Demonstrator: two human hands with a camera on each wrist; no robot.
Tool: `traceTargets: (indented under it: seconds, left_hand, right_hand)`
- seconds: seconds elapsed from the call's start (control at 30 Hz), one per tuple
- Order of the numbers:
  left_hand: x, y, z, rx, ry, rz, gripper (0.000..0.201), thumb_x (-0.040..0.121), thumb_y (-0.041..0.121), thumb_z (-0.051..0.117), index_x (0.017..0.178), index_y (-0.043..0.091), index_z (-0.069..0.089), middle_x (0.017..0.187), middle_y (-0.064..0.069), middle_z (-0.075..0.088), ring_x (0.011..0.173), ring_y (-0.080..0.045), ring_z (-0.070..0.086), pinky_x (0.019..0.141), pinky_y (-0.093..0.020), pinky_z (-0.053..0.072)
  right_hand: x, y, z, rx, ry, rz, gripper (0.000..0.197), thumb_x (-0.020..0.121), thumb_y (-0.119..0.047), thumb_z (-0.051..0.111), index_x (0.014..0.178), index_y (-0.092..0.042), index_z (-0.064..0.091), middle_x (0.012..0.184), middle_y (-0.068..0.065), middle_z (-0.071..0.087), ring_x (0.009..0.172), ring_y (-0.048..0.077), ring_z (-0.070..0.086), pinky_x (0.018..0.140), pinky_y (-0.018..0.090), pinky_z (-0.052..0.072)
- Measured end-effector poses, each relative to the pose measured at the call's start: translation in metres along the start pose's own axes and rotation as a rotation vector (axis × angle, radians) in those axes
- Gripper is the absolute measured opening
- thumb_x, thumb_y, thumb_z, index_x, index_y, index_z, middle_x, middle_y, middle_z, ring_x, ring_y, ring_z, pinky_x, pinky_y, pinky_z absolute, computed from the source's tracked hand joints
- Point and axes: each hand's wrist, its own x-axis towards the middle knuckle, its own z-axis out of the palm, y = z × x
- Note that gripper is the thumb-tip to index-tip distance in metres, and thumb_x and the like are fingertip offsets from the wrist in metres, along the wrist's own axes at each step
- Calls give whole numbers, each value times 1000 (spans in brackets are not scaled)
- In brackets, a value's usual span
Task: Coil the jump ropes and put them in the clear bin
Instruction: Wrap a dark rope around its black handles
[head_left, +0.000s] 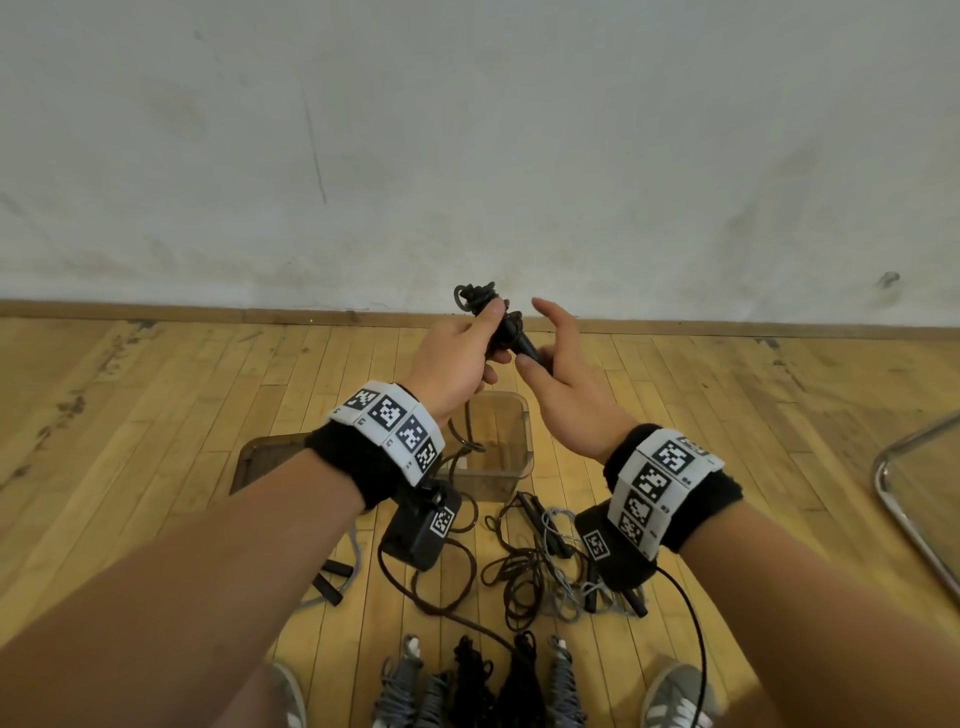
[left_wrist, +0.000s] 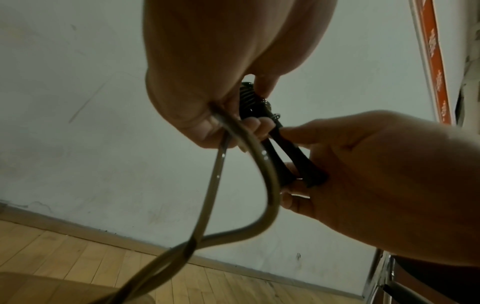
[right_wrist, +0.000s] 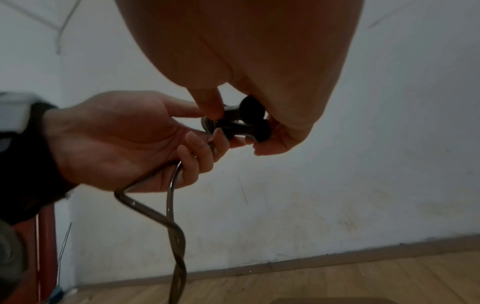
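A black jump rope is held up in front of the wall, part of it wound in tight turns round its two black handles. My left hand grips the wound end, and the free rope hangs from its curled fingers in a twisted loop. My right hand pinches the handles' butt ends between thumb and fingers, index finger raised. The clear bin stands on the floor below the hands, with the hanging rope reaching into it.
Several loose black and grey ropes lie tangled on the wooden floor near my feet. Coiled bundles sit in a row at the bottom edge. A metal chair frame stands at the right, a brown flat piece left of the bin.
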Motion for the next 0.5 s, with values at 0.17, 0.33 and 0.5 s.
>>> traceTargets:
  seconds: [0.17,0.33,0.5]
  left_hand:
    - [0,1,-1,-42,-64,24,48,108,45,42,106,9,74,88,-3,70,56,-8,52,53,-22,39]
    - [-4,4,-1,-32,-113,48,48,109,43,41,99,11,75,76,7,69,58,-8,54,53,-22,39]
    - [-4,8,-4,-90,-131,-16,41,103,52,51,105,19,75,93,1,78,64,-13,67,63,-26,55]
  right_hand:
    - [3,-2,-4,208,-40,154,50,104,-30,55,151,-25,38,100,-1,62,85,13,62,78,28,54]
    - [0,-3,-10,500,-100,228,44,100,-20,61,141,-23,47,77,4,68,67,16,67,67,30,59]
    - [1,-5,-20,385,-42,106,33,100,-12,61,124,-33,57,71,-7,67,61,8,63,63,22,57]
